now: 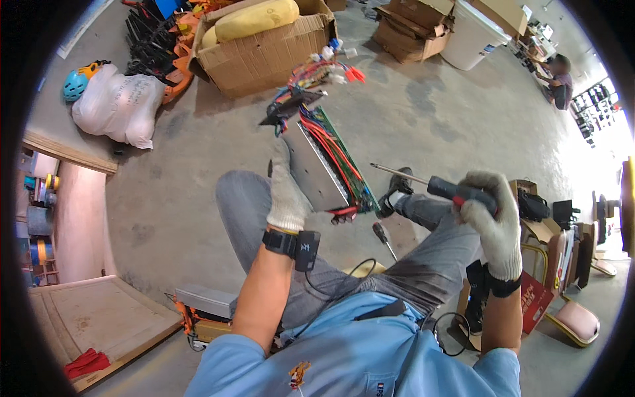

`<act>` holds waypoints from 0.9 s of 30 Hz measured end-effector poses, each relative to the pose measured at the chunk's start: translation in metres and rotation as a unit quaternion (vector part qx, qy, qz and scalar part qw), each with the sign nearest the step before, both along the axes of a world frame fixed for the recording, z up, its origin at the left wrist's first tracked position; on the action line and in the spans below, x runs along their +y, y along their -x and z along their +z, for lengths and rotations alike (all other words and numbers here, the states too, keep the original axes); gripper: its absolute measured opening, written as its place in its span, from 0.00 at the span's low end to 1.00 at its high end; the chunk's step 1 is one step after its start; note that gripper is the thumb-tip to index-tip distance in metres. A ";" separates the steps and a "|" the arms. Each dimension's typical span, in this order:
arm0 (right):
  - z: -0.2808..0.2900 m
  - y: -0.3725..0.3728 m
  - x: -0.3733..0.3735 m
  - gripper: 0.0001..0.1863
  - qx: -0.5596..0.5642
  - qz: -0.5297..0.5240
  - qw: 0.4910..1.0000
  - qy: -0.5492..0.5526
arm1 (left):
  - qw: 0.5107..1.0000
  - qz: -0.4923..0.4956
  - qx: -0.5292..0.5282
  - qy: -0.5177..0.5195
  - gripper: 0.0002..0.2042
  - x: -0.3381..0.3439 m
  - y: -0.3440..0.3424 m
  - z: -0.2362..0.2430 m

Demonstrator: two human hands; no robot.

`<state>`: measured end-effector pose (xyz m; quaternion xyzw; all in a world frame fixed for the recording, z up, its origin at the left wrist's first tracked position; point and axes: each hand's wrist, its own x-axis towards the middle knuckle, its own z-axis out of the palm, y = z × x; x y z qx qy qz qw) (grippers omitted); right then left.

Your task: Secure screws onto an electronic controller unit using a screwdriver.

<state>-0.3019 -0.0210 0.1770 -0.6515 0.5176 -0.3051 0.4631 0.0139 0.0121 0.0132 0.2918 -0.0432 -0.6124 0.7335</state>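
In my gloved left hand (pixel 286 188) is a grey metal housing (pixel 311 178) with a green circuit board (pixel 357 192), red cables and, at its top end, a bundle of coloured wires and plugs (pixel 307 86). My gloved right hand (pixel 486 212) grips a black-and-red screwdriver (pixel 456 192), its shaft pointing left toward the board. A second screwdriver (pixel 380 233) lies on the floor between my legs.
Cardboard boxes (pixel 258 59), a white tub (pixel 469 40), a plastic sack (pixel 116 106) and helmets (pixel 78 84) stand ahead. A person (pixel 559 83) squats at the far right. Chairs (pixel 572 321) are right; a wooden board (pixel 99 304) is lower left.
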 end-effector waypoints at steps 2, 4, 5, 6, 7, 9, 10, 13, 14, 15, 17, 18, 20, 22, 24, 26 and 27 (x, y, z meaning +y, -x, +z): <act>0.003 -0.002 0.002 0.20 -0.053 -0.028 0.998 0.031 | 1.000 0.022 0.001 0.005 0.38 -0.002 -0.002 0.003; 0.011 -0.006 0.007 0.21 -0.061 -0.047 0.995 0.067 | 0.999 0.038 -0.006 0.017 0.38 -0.002 -0.001 0.009; 0.015 -0.008 0.011 0.21 -0.059 -0.066 0.993 0.080 | 0.999 0.034 -0.008 0.023 0.39 -0.001 -0.002 0.012; 0.019 -0.006 0.012 0.22 -0.071 -0.062 0.992 0.088 | 0.999 0.023 -0.006 0.033 0.40 -0.006 -0.005 0.013; 0.023 -0.008 0.015 0.22 -0.080 -0.075 0.989 0.099 | 0.999 0.011 0.022 0.037 0.39 -0.006 -0.004 0.014; 0.030 -0.011 0.015 0.22 -0.104 -0.074 0.983 0.133 | 0.998 0.004 0.035 0.050 0.39 -0.010 -0.008 0.016; 0.031 -0.009 0.013 0.23 -0.116 -0.069 0.982 0.133 | 0.998 0.017 0.039 0.053 0.39 -0.009 -0.008 0.016; 0.035 -0.010 0.011 0.24 -0.115 -0.062 0.981 0.142 | 0.997 0.024 0.046 0.061 0.39 -0.008 -0.005 0.012; 0.036 -0.012 0.011 0.24 -0.110 -0.052 0.983 0.139 | 0.997 0.028 0.033 0.070 0.39 -0.009 -0.006 0.009; 0.037 -0.014 0.012 0.24 -0.109 -0.061 0.980 0.157 | 0.996 0.031 0.020 0.079 0.39 -0.011 -0.007 0.006; 0.039 -0.013 0.011 0.24 -0.106 -0.064 0.977 0.172 | 0.996 0.052 0.014 0.068 0.38 -0.014 -0.007 0.004; 0.040 -0.008 0.008 0.24 -0.107 -0.056 0.977 0.177 | 0.996 0.053 0.008 0.069 0.38 -0.014 -0.007 0.005; 0.045 -0.009 0.010 0.23 -0.092 -0.063 0.975 0.194 | 0.996 0.058 -0.006 0.072 0.35 -0.014 -0.006 0.007; 0.049 -0.009 0.010 0.23 -0.090 -0.057 0.974 0.202 | 0.997 0.045 0.017 0.063 0.35 -0.012 -0.004 0.011; 0.052 -0.003 0.006 0.23 -0.101 -0.043 0.973 0.204 | 0.995 0.017 0.058 0.073 0.34 -0.005 -0.005 0.024; 0.052 0.003 0.009 0.23 -0.106 -0.035 0.972 0.207 | 0.994 0.018 0.041 0.095 0.34 -0.004 -0.003 0.019; 0.053 0.003 0.009 0.23 -0.110 -0.030 0.971 0.208 | 0.993 0.017 0.023 0.114 0.35 -0.005 -0.003 0.018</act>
